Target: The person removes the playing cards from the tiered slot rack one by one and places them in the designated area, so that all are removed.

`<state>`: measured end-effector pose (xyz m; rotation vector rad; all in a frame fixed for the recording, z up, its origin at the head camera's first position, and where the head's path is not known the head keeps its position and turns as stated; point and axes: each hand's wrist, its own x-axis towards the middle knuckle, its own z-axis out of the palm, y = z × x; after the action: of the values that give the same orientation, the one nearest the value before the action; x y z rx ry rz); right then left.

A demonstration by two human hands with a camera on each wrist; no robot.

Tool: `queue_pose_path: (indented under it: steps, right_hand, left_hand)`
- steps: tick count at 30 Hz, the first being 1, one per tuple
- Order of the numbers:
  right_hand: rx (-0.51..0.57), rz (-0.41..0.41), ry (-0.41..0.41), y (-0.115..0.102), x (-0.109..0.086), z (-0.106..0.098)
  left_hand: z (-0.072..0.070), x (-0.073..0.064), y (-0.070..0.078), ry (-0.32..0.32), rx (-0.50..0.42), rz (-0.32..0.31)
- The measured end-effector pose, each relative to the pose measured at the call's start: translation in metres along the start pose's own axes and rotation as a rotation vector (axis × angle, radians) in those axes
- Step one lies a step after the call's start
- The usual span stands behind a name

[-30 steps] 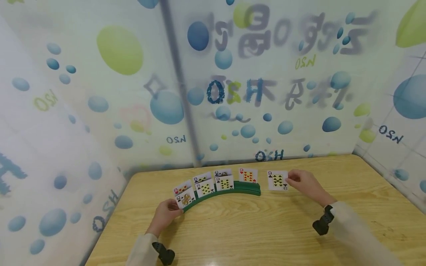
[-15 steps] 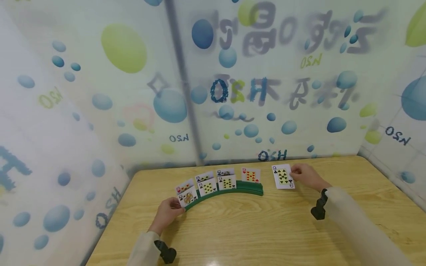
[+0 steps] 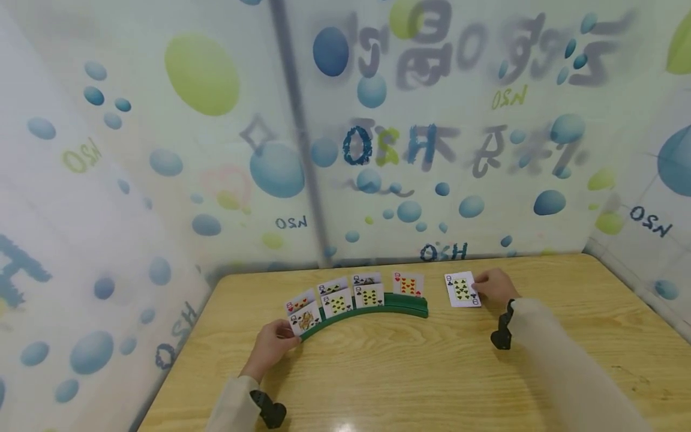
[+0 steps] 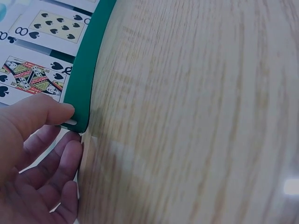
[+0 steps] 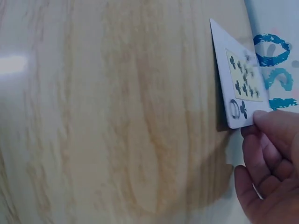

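My right hand (image 3: 495,287) pinches a nine of clubs playing card (image 3: 461,290) by its right edge, to the right of a curved green card holder (image 3: 405,305). In the right wrist view the thumb lies on the face of the card (image 5: 243,77), which stands tilted over its shadow on the table. My left hand (image 3: 269,347) grips the holder's left end, with its thumb (image 4: 49,112) on the front beside a spade face card (image 4: 33,77). Two rows of cards stand in the holder, among them an eight of spades (image 4: 56,25). A red hearts card (image 3: 408,284) stands alone in the back row.
The holder sits on a light wooden table (image 3: 399,372) toward its far side. Behind the table hangs a patterned curtain (image 3: 464,144) with blue and green bubbles. Black wrist cameras (image 3: 501,337) are strapped over both wrists.
The nine of clubs has shifted slightly right of the holder and tilted, still in my right hand. My right wrist and forearm have swung inward and forward. My left hand stays on the holder.
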<state>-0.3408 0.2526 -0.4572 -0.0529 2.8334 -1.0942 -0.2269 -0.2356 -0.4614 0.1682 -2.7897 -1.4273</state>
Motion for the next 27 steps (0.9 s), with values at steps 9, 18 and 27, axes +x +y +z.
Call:
queue_pose_path:
  steps: [9,18,27]
  right_hand:
    - [-0.011,0.022,0.106,0.001,-0.002,0.011]
    - [0.019,0.038,0.169,0.001,-0.001,0.022]
    - [0.045,0.015,0.195,0.001,-0.006,0.02]
  left_hand:
    - [0.0,0.0,0.001,0.003,-0.004,-0.002]
    - [0.0,-0.002,0.001,0.005,-0.004,-0.002]
    - [-0.001,-0.004,0.005,-0.001,-0.004,-0.013]
